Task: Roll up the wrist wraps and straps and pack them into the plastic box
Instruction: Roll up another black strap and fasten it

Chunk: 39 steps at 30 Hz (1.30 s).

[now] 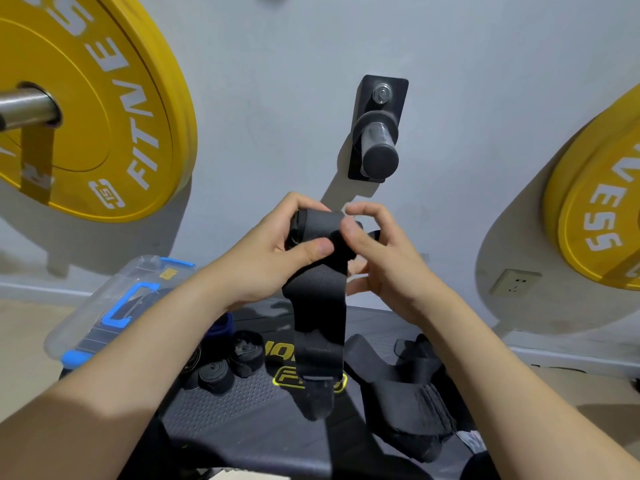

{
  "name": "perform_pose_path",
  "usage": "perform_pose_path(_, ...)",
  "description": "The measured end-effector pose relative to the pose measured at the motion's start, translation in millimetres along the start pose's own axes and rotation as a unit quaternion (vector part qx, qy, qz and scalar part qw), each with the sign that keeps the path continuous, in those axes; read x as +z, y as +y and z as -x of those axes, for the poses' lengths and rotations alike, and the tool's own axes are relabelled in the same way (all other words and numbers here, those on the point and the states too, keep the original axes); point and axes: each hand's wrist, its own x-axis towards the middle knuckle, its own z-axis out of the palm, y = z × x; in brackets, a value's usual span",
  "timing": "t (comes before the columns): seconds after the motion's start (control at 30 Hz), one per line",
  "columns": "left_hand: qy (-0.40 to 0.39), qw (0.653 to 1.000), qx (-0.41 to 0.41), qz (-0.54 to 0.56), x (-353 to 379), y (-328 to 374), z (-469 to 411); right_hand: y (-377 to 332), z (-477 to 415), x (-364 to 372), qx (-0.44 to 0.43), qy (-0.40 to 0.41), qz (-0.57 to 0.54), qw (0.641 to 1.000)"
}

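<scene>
A black wrist wrap [317, 282] is held in the air above the bench [242, 427]. Its upper end is wound into a short roll, and its loose tail is left hanging straight down toward the bench pad. The roll is gripped by the left hand [270, 251]: the thumb [317, 249] is pressed flat on the near face of the roll, while the remaining fingers are curled over its top and far side. The right end of the roll is pinched by the right hand [381, 261], whose thumb [349, 230] is laid against the fabric and whose index finger is hooked above it. The other right fingers are curled behind the hanging tail; whether they touch it cannot be told. The roll is thus kept between the two thumbs, with the tail falling below both palms.

On the bench, below the left forearm, two finished black rolls [247, 351] are set just beside each other, and a blue roll [220, 325] is partly hidden by that forearm. On the right part of the bench a heap of unrolled black straps [398, 386] is spread. At the bench's far left corner a clear plastic box [104, 299] with blue clasps is seen tilted, and dark items show through it. Above the bench a black peg [377, 140] is fixed to the wall, flanked by two yellow plates [86, 98].
</scene>
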Motion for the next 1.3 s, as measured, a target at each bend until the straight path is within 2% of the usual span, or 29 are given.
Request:
perform_pose_path(0.07, -0.018, 1.000, 0.012, 0.008, 4, 1, 1, -1, -2, 2, 0.025, 0.004, 0.036, 0.999)
perform_pose_path(0.2, 0.045, 0.999, -0.003, -0.008, 13, 6, -1, -3, -2, 4, -0.040, 0.003, 0.015, 0.999)
perform_pose_path(0.3, 0.070, 0.997, -0.036, 0.017, 16, 8, -2, -3, 1, 2, -0.034, -0.042, 0.014, 0.998)
perform_pose_path(0.43, 0.068, 0.984, -0.055, 0.153, 16, 8, -4, -3, 3, 3, 0.027, -0.069, -0.017, 0.997)
perform_pose_path(0.53, 0.069, 0.979, -0.050, 0.187, 13, 6, -7, -4, 3, 2, 0.039, -0.055, 0.026, 0.997)
perform_pose_path(0.67, 0.078, 0.982, -0.042, 0.169, 6, 2, -10, 2, 4, 1, 0.169, -0.072, 0.096, 0.978)
perform_pose_path(0.73, 0.090, 0.992, -0.037, 0.083, 2, -1, -11, 4, 3, 0, 0.215, -0.092, 0.118, 0.965)
perform_pose_path(0.8, 0.095, 0.995, -0.034, 0.012, -2, -6, -12, 4, 1, -1, 0.212, -0.091, 0.091, 0.969)
perform_pose_path(0.9, 0.091, 0.994, -0.041, -0.041, -4, -10, -14, -1, -2, -2, 0.194, -0.033, 0.024, 0.980)
perform_pose_path(0.97, 0.088, 0.990, -0.057, -0.096, -3, -10, -14, -5, -2, -5, 0.223, 0.000, -0.005, 0.975)
perform_pose_path(1.03, 0.073, 0.993, -0.075, -0.053, -4, -8, -15, -9, -1, -7, 0.244, 0.030, -0.049, 0.968)
perform_pose_path(1.1, 0.046, 0.996, -0.076, -0.023, -8, -8, -13, -13, -1, -8, 0.223, 0.060, -0.126, 0.965)
perform_pose_path(1.2, -0.046, 0.991, -0.028, -0.120, -6, -9, -8, -13, -3, -9, 0.195, 0.091, -0.234, 0.948)
perform_pose_path(1.3, -0.056, 0.994, -0.030, -0.088, 5, -11, -9, -11, -6, -13, 0.132, 0.096, -0.315, 0.935)
